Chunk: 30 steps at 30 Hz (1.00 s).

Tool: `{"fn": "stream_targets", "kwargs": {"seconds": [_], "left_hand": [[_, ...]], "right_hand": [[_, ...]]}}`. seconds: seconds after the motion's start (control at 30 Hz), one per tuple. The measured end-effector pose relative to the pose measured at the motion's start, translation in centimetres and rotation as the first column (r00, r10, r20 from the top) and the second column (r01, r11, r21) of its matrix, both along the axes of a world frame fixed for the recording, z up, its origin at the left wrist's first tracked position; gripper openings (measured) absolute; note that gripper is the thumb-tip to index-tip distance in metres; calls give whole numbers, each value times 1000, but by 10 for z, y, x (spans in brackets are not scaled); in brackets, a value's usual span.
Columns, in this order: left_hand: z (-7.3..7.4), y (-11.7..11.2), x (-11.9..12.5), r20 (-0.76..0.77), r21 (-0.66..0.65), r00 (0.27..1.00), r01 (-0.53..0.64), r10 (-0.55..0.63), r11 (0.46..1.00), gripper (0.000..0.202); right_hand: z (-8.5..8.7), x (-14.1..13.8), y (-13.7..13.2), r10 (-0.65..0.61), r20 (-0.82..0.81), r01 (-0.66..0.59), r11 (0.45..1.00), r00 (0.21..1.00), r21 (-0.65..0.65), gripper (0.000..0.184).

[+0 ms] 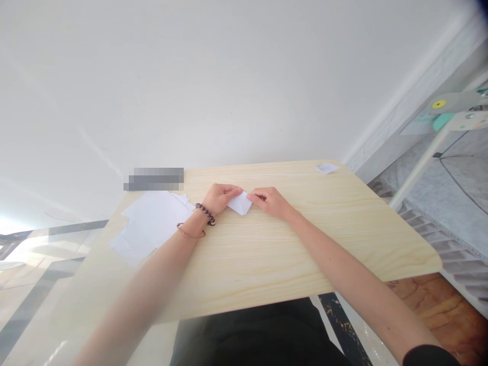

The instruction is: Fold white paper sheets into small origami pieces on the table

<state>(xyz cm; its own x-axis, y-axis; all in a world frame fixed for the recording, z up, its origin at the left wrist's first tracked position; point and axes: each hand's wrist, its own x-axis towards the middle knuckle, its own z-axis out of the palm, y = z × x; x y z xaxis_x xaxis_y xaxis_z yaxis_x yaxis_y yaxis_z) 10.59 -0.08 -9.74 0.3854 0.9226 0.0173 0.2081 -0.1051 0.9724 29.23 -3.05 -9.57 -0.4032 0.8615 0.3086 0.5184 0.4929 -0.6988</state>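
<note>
A small folded piece of white paper [240, 204] is held between my two hands, above the middle of the wooden table [267, 264]. My left hand [221, 197], with a beaded bracelet and a copper-coloured bangle at the wrist, pinches its upper left edge between thumb and fingers. On the other side, my right hand [270, 199] grips the upper right corner with thumb and forefinger. The paper's lower corner points toward me. Fingers behind the paper are partly hidden.
Loose white sheets [152, 223] lie in an overlapping pile left of my left hand. A folded white paper piece [328, 168] rests at the far right corner. Behind the table rises a white wall [229, 91]; a pale metal frame [423, 157] stands to the right.
</note>
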Motion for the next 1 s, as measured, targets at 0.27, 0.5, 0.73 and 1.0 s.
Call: {"fn": "stream_targets", "kwargs": {"seconds": [0.27, 0.5, 0.73, 1.0], "left_hand": [[0, 0, 2, -54, 14, 998, -19, 20, 1000, 41], [5, -5, 4, -62, 131, 998, 2, 6, 991, 40], [-2, 1, 2, 23, 73, 1000, -23, 21, 997, 42], [-6, 3, 1, -36, 119, 999, -6, 11, 993, 41]], "right_hand": [[-1, -1, 0, 2, 13, -2, 1000, 1000, 13, 35], [-2, 0, 2, -39, 26, 38, 999, 999, 35, 37], [-5, 3, 4, -140, -14, 140, 989, 990, 49, 33], [-5, 2, 6, -176, 3, 176, 982, 984, 73, 33]]}}
